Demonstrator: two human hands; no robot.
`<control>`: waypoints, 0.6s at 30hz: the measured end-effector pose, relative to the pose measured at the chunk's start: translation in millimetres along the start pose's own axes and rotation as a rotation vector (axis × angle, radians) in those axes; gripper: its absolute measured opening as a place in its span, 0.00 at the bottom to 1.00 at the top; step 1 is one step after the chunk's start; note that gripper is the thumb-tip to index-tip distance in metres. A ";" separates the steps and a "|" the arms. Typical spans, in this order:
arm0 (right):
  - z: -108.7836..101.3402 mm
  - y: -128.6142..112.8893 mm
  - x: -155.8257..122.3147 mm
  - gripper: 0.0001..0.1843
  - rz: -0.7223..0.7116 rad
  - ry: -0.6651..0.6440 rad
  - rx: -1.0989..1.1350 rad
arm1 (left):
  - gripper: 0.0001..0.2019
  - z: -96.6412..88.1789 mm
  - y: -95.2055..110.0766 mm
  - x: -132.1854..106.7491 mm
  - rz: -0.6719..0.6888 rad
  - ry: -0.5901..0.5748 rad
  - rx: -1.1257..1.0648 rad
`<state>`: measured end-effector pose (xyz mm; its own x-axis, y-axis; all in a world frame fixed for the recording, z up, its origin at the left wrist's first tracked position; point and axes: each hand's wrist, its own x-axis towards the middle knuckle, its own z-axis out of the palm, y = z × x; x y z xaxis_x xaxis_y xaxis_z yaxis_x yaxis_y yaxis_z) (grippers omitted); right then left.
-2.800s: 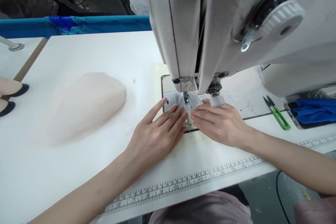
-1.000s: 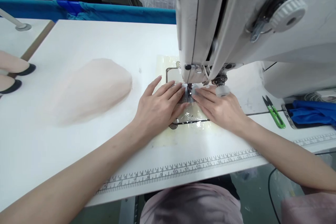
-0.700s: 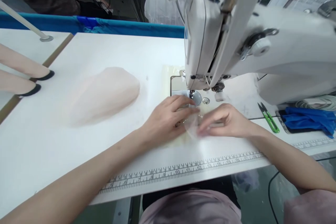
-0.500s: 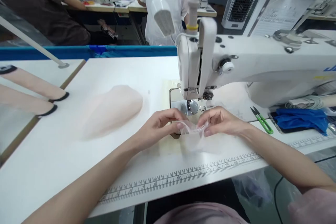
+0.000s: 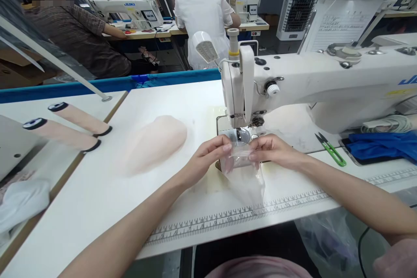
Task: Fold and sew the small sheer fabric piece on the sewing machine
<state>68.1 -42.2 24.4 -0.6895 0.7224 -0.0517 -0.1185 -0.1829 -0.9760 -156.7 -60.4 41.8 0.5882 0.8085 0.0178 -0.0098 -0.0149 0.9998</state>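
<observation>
A piece of thin sheer fabric [image 5: 243,178] is stretched between my two hands, just in front of the presser foot [image 5: 239,134] of a white sewing machine [image 5: 293,74]. My left hand [image 5: 213,152] pinches its left edge between thumb and fingers. At the right edge, my right hand [image 5: 269,150] grips it the same way. The fabric's lower part hangs loosely toward the ruler strip [image 5: 228,221] along the table's front. Whether its upper edge lies under the foot I cannot tell.
Pale sheer fabric [image 5: 159,143] lies on the table to the left, near two thread spools [image 5: 78,121]. Green thread snips [image 5: 330,150] and a blue cloth [image 5: 378,145] are at the right. Two people sit at other machines beyond the blue edge [image 5: 182,79].
Both hands have brought the fabric closer to the presser foot, and it now hangs flatter and longer. The camera view has shifted, showing more of the left side and the background.
</observation>
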 end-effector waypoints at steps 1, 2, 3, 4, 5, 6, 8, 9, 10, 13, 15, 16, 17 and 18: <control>-0.4 0.0 0.1 0.09 0.001 0.000 0.002 | 0.13 -0.8 -0.4 0.3 -0.008 -0.005 0.001; -0.7 -0.2 0.1 0.09 0.002 -0.002 0.007 | 0.14 -1.8 -1.1 0.6 -0.015 -0.011 0.001; -0.9 -0.3 0.2 0.09 0.002 -0.005 0.015 | 0.14 -2.9 -2.2 0.7 -0.023 -0.016 -0.001; -1.1 -0.3 0.3 0.08 0.000 -0.006 0.022 | 0.15 -4.1 -3.4 0.7 -0.029 -0.023 -0.005; -1.1 -0.2 0.3 0.08 -0.004 -0.008 0.023 | 0.15 -5.2 -4.8 0.7 -0.034 -0.030 -0.010; -1.2 -0.1 0.3 0.08 -0.014 -0.010 0.014 | 0.14 -6.2 -6.3 0.6 -0.039 -0.039 -0.016; -1.2 0.3 -0.3 0.07 -0.041 -0.016 -0.027 | 0.12 -7.1 -8.7 0.6 -0.055 -0.047 -0.020; -1.2 0.5 -0.9 0.06 -0.055 -0.021 -0.052 | 0.11 -7.0 -9.4 0.7 -0.062 -0.045 -0.017; -1.3 0.6 -1.6 0.05 -0.067 -0.026 -0.074 | 0.10 -6.6 -9.9 1.2 -0.067 -0.037 -0.010; -3.0 0.8 -3.2 0.03 -0.081 -0.047 -0.127 | 0.10 -6.3 -9.0 3.5 -0.057 0.006 0.038; -7.0 1.2 -2.3 0.04 -0.094 -0.055 -0.169 | 0.12 -8.9 -6.4 4.3 -0.044 0.033 0.073; -9.7 1.5 -1.2 0.05 -0.108 -0.048 -0.202 | 0.13 -10.9 -4.4 3.6 -0.037 0.039 0.079; -12.5 1.4 0.1 0.05 -0.121 -0.033 -0.240 | 0.14 -12.9 -2.0 1.8 -0.025 0.050 0.098; -14.6 0.8 1.1 0.04 -0.135 -0.010 -0.276 | 0.15 -14.5 0.6 -1.1 -0.005 0.070 0.146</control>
<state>77.8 -31.8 20.4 -0.6880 0.7209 0.0832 -0.0120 0.1033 -0.9946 -169.0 -52.7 42.4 0.5302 0.8477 0.0179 0.1138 -0.0920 0.9892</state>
